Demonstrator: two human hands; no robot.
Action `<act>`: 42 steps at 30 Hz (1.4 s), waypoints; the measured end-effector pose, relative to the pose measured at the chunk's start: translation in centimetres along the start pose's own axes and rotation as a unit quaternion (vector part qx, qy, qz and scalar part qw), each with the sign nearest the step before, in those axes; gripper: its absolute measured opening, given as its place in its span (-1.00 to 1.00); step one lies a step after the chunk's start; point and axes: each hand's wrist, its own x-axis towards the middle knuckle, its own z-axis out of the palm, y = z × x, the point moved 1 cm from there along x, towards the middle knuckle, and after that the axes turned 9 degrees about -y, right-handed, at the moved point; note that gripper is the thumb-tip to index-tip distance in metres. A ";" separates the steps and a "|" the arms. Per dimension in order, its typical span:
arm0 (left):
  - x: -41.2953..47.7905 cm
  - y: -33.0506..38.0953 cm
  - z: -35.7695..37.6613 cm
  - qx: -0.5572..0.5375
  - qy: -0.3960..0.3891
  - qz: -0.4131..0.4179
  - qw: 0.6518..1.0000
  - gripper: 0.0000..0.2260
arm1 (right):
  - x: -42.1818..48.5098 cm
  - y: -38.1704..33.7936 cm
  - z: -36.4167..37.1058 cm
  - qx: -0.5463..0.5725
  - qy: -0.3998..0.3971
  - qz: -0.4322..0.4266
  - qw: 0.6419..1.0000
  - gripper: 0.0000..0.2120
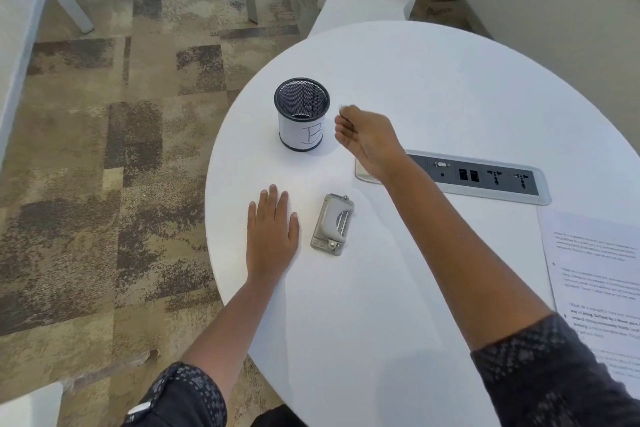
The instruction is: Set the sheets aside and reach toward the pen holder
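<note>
The right hand hovers just right of the mesh cup, its grip curled together round something small and white (too blurred to name). The left hand lies flat, fingers straight, on the table, beside a hole punch.

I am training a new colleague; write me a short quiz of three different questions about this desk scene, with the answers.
1. True or false: the left hand lies flat on the white table.
2. Which letter is written on the paper label of the mesh cup? A) A B) B C) D
3. Fill in: the metal hole punch lies between the left hand and the ______ arm.

Key
1. True: fingers straight, palm down.
2. B.
3. Right. The right hand is beside the cup, fingers curled; something small and white seems pinched at its fingertips, but it is too blurred to identify.
</note>
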 end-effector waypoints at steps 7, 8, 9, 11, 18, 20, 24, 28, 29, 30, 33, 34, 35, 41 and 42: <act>0.1 -0.1 0.2 0.013 0.013 0.001 1.000 -0.61 | 4.3 -1.1 1.9 -0.226 0.006 -0.030 0.974 -0.71; 0.1 -0.1 0.3 0.014 0.013 0.001 1.000 -0.61 | 4.6 -1.0 2.1 -0.253 0.007 -0.031 0.967 -0.66; 0.1 -0.1 0.3 0.015 0.013 -0.001 1.000 -0.61 | 4.9 -0.9 2.2 -0.280 0.005 -0.033 0.959 -0.60; 0.1 -0.2 0.4 0.016 0.013 -0.004 1.000 -0.61 | 5.5 -0.9 2.2 -0.335 0.006 -0.037 0.941 -0.53; 0.1 -0.2 0.4 0.027 0.013 -0.004 1.000 -0.61 | 6.5 -0.9 1.7 -0.418 0.040 -0.065 0.905 -0.73; 0.2 -0.2 0.4 0.031 0.013 -0.005 0.999 -0.61 | 6.4 -0.7 1.3 -0.417 0.050 -0.061 0.906 -0.65; 0.2 -0.2 0.4 0.030 0.015 -0.002 0.999 -0.61 | 6.2 0.1 1.0 -0.445 0.066 -0.072 0.890 -0.79; 0.2 -0.2 0.4 0.029 0.011 -0.002 1.000 -0.61 | 6.1 0.1 1.2 -0.457 0.067 -0.093 0.882 -0.79; 0.2 -0.2 0.4 0.028 0.010 -0.003 1.000 -0.61 | 6.1 0.0 1.3 -0.458 0.064 -0.096 0.881 -0.79; 0.2 -0.2 0.4 0.027 0.009 -0.003 1.000 -0.61 | 6.2 -0.1 1.4 -0.460 0.061 -0.099 0.880 -0.79; 0.2 -0.2 0.4 0.022 0.008 -0.003 1.000 -0.61 | 6.3 0.2 1.9 -0.472 0.056 -0.102 0.874 -0.78; 0.2 -0.2 0.3 0.019 0.007 -0.004 1.000 -0.61 | 6.3 0.2 2.0 -0.475 0.054 -0.100 0.873 -0.78; 0.1 -0.2 0.3 0.017 0.008 -0.004 1.000 -0.61 | 6.3 0.3 2.1 -0.472 0.051 -0.097 0.875 -0.77; 0.2 -0.3 0.3 0.014 0.002 -0.003 1.000 -0.61 | 6.1 0.3 1.6 -0.439 0.049 -0.111 0.890 -0.73; 0.2 -0.3 0.3 0.012 0.000 -0.004 1.000 -0.61 | 6.0 0.3 1.3 -0.429 0.057 -0.119 0.894 -0.73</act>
